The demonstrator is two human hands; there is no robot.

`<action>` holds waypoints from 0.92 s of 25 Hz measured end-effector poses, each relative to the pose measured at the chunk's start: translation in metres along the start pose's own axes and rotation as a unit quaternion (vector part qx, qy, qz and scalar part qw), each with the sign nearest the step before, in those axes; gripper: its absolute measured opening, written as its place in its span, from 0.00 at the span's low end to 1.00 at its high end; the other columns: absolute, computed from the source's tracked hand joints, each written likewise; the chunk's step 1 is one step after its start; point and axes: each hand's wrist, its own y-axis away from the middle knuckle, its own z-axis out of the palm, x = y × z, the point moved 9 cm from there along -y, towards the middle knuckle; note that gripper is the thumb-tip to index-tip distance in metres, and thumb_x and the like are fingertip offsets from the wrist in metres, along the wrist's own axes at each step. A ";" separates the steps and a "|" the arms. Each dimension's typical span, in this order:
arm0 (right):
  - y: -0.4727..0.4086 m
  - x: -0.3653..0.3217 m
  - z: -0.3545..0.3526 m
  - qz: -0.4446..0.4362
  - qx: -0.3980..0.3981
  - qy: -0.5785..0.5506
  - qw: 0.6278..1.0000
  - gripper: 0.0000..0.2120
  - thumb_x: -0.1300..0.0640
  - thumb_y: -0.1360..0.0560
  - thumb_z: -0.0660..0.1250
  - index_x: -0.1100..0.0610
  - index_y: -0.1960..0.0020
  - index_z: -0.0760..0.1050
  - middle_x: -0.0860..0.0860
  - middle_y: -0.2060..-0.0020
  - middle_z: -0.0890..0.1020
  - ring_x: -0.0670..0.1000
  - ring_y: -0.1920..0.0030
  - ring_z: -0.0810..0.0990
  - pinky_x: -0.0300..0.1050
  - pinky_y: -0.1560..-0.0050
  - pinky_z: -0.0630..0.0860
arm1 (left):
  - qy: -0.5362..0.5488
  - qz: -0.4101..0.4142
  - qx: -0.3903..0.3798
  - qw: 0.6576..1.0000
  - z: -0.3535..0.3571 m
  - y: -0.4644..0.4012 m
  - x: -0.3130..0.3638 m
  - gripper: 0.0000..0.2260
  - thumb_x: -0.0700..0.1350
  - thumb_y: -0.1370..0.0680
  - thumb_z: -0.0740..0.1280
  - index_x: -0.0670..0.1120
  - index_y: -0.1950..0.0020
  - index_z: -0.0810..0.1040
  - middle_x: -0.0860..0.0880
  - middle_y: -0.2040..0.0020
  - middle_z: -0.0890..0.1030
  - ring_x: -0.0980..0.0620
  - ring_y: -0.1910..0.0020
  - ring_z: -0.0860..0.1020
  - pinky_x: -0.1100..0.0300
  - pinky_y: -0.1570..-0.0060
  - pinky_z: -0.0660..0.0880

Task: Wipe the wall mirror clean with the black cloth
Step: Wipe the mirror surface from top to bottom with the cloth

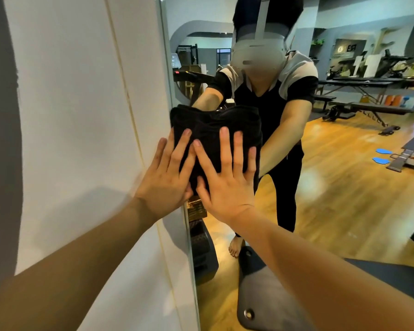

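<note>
The black cloth point(210, 130), folded and bunched, lies flat against the wall mirror point(339, 182) close to its left edge. My left hand point(167, 177) presses on the cloth's lower left with straight, spread fingers; its outer fingers reach over the mirror's edge toward the white wall. My right hand point(227, 180) presses on the cloth's lower right, fingers straight and spread, its thumb overlapping the left hand's fingers. The glass reflects a person with both arms reaching to the cloth.
A white wall point(77, 115) with a thin vertical seam borders the mirror on the left. A grey padded bench point(273, 304) stands right below the mirror at the bottom. The reflection shows a gym room with wooden floor, benches and machines.
</note>
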 end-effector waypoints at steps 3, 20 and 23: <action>0.026 0.003 0.008 -0.021 -0.013 0.020 0.999 0.34 0.45 0.19 0.62 0.47 0.16 0.55 0.62 0.18 0.49 0.62 0.18 0.42 0.65 0.20 0.38 | 0.017 0.005 -0.028 0.999 0.014 0.019 0.016 0.37 0.49 0.21 0.67 0.36 0.18 0.54 0.32 0.19 0.52 0.29 0.20 0.52 0.36 0.23 0.60; 0.127 0.160 -0.035 -0.052 -0.047 0.070 0.995 0.34 0.49 0.16 0.63 0.49 0.15 0.51 0.59 0.17 0.48 0.61 0.17 0.47 0.62 0.18 0.51 | 0.105 0.014 -0.074 0.992 0.045 -0.031 0.187 0.40 0.56 0.21 0.60 0.32 0.20 0.48 0.27 0.20 0.45 0.20 0.23 0.50 0.29 0.25 0.57; 0.152 0.214 -0.053 -0.041 -0.042 0.086 0.995 0.34 0.49 0.16 0.63 0.50 0.15 0.51 0.62 0.18 0.50 0.63 0.17 0.48 0.63 0.19 0.53 | 0.113 0.040 -0.039 0.992 0.042 -0.055 0.246 0.42 0.57 0.21 0.63 0.32 0.19 0.49 0.27 0.20 0.46 0.20 0.24 0.51 0.30 0.26 0.59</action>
